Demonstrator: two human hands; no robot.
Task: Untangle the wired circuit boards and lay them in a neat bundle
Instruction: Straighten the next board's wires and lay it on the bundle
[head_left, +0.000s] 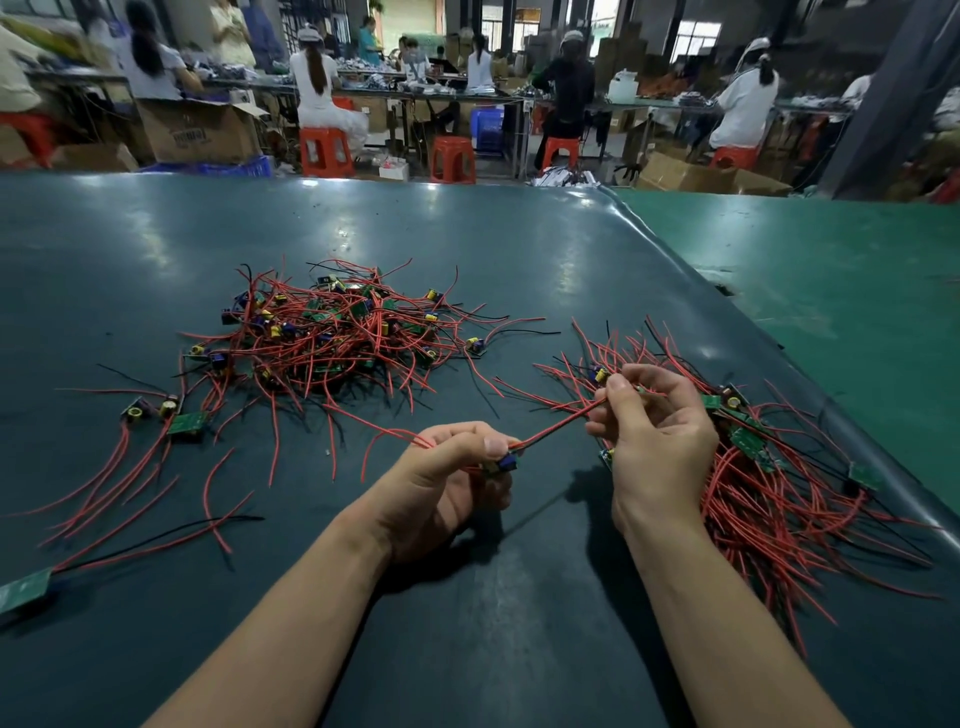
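A tangled heap of small green circuit boards with red and black wires (337, 332) lies on the dark mat ahead, left of centre. My left hand (441, 483) grips one small board (501, 464) with a blue part. Its red wires (558, 425) run taut up to my right hand (660, 431), which pinches them between thumb and fingers. Behind and under my right hand spreads a laid-out bundle of boards and wires (769, 483), the wires fanning toward me.
Loose boards with long red wires (171, 415) lie at the left, and one board (23, 590) sits near the left edge. The dark mat (467, 623) ends at a green table surface (831, 270) on the right. Seated people work at benches far behind.
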